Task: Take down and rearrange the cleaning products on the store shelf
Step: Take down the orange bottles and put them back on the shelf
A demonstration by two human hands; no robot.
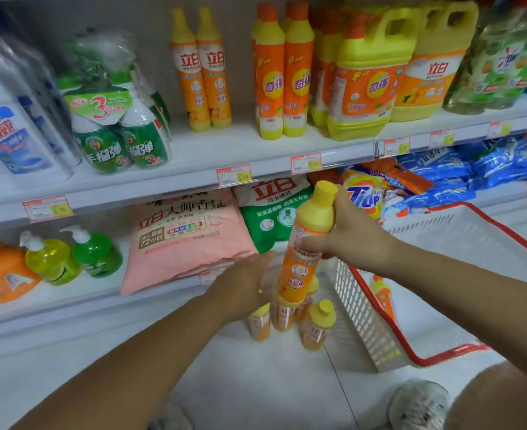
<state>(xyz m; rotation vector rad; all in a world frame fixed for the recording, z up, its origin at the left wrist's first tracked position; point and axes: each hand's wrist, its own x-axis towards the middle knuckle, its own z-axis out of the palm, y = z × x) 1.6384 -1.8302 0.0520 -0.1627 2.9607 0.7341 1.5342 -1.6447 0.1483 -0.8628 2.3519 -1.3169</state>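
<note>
The right hand (352,235) grips an orange bottle (302,252) round its yellow shoulder, cap up and slightly tilted, in front of the lower shelves. The left hand (243,285) is spread with straight fingers and holds nothing. Its fingertips lie just beside the bottle's left edge; whether they touch it I cannot tell.

Below, three floor bottles (318,324) stand in a tight cluster just left of the basket (364,321) wall, and the held bottle's base overlaps one cap. A spare bottle (383,297) lies inside the basket.

On the top shelf (194,150) a pair (201,72) of like bottles stands toward the back, with bare board to its left and in front and a narrower gap to its right. Bare floor (256,383) opens toward the viewer.
</note>
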